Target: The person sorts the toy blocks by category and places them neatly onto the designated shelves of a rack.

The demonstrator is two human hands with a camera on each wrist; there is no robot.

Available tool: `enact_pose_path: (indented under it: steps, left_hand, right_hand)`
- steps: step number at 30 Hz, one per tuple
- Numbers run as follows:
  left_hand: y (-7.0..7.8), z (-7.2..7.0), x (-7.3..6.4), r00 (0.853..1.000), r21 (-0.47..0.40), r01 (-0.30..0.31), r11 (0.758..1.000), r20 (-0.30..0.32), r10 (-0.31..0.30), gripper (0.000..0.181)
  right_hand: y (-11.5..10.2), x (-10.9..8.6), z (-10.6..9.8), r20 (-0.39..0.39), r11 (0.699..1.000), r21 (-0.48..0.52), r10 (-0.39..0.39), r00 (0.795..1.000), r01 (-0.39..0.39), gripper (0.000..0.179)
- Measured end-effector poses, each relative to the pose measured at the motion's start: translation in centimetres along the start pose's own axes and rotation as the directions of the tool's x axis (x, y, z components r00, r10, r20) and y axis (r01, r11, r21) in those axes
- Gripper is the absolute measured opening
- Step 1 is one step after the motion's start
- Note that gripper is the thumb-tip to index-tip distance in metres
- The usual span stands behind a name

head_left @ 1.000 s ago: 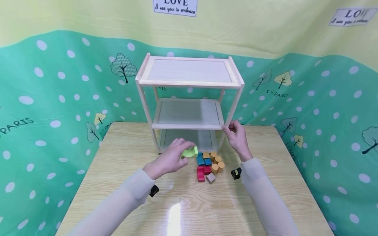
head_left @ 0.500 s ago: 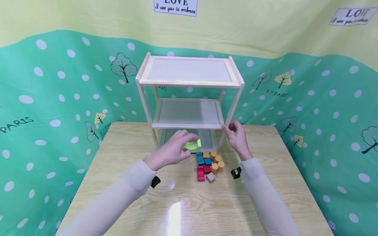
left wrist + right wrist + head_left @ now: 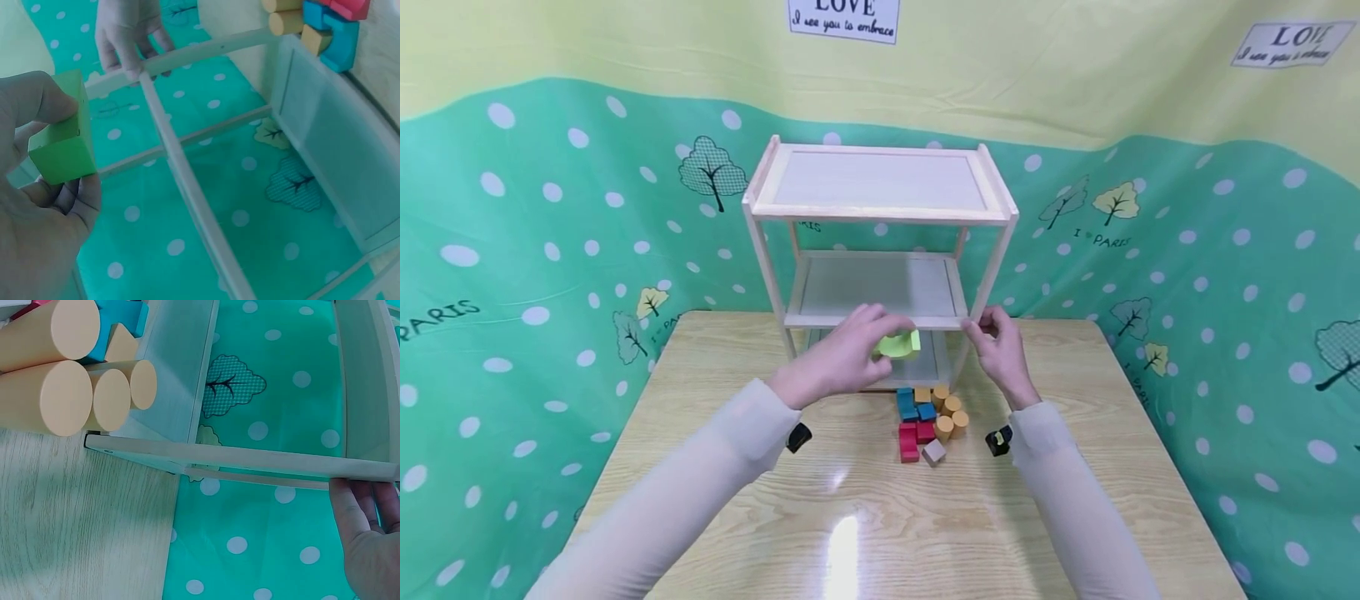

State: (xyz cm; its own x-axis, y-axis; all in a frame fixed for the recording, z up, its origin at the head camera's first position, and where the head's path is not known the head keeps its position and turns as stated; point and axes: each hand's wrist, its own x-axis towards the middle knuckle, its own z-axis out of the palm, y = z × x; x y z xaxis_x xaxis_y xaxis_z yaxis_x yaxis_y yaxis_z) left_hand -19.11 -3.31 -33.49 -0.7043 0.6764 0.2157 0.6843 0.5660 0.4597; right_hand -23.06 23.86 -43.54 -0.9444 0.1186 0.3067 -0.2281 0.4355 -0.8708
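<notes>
My left hand [image 3: 848, 354] pinches a light green toy block [image 3: 904, 345] with a curved cut-out, between the thumb and fingers. In the head view it is raised in front of the lower part of a white wooden shelf rack [image 3: 880, 178], just below the middle shelf's front edge. The left wrist view shows the green block's flat end [image 3: 65, 161] close up, with fingers above and below. At the rack's right front post, level with the middle shelf [image 3: 880, 283], my right hand [image 3: 1003, 354] grips the post, thumb in front and fingers behind.
On the table [image 3: 730, 533] before the rack lie several blocks: orange cylinders [image 3: 959, 422], a small orange block [image 3: 922, 396], blue blocks [image 3: 906, 404], red blocks [image 3: 909, 446] and a greyish cube [image 3: 934, 452]. Black objects [image 3: 998, 440] show by both wrists. A patterned cloth [image 3: 535, 250] stands behind.
My left hand has moved up and to the right with the green block, from beside the loose blocks to near the middle shelf's edge. The right hand stays on the post.
</notes>
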Motion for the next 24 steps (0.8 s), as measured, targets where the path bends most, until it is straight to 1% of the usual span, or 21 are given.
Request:
enact_pose_path:
  steps: [7,13,18,20,24]
  left_hand:
    - [0.4,-1.2,0.9,1.000,0.013,-0.027,1.000,0.005,0.027,0.055]
    - [0.7,-1.9,1.7,1.000,0.019,-0.023,1.000,-0.008,0.023,0.056]
    - [1.1,-2.6,2.2,0.999,0.028,-0.034,0.999,-0.010,0.034,0.057]
    - [1.3,-2.8,2.3,0.999,0.031,-0.036,0.999,-0.008,0.036,0.056]
    - [1.6,-3.1,2.6,0.999,0.041,-0.033,0.999,-0.001,0.033,0.056]
  right_hand:
    - [0.0,0.0,0.0,-0.003,1.000,0.005,0.005,1.000,-0.005,0.028]
    - [0.2,0.1,0.1,-0.005,1.000,0.014,-0.012,1.000,0.012,0.030]
    - [0.2,0.1,0.0,-0.001,1.000,0.016,-0.013,1.000,0.013,0.028]
    - [-0.1,0.1,0.0,0.004,1.000,0.027,-0.014,1.000,0.014,0.026]
    - [-2.0,-0.5,-0.4,0.016,0.999,0.038,-0.033,0.999,0.032,0.022]
